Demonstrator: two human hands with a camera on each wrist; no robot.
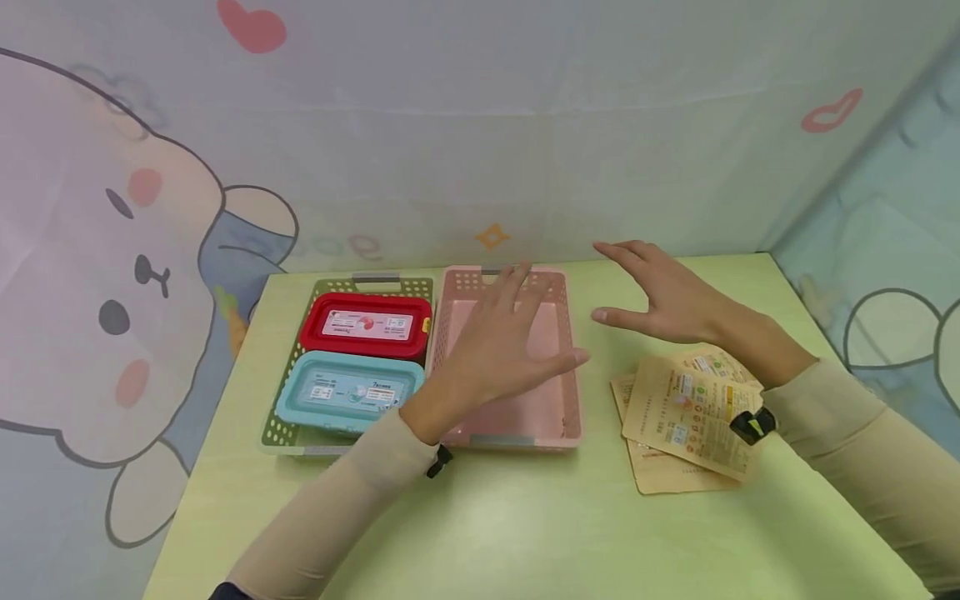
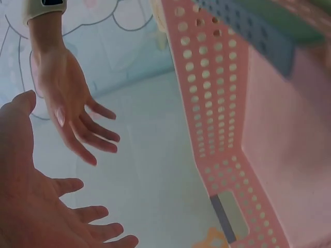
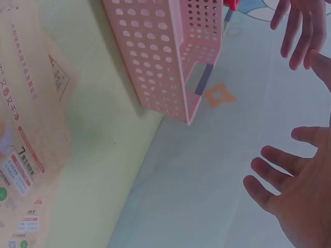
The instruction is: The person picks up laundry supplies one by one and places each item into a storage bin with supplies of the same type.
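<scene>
My left hand (image 1: 491,346) is held over the pink perforated basket (image 1: 572,392), fingers spread and holding nothing. To the basket's right, my right hand (image 1: 667,296) hovers with its thumb apart from its fingers, also holding nothing. Below and nearer to me than that hand lie several flat tan printed packets (image 1: 686,425), overlapping on the table. Side by side in a green perforated basket (image 1: 279,433) at the left sit a red lidded box (image 1: 365,327) and a light blue lidded box (image 1: 348,392), both with printed labels.
The two baskets stand against each other on a pale green table (image 1: 480,525). Behind the table hangs a printed cloth (image 1: 465,158) with hearts and a cartoon bear; another cloth panel closes off the right side. Dark straps sit near both wrists.
</scene>
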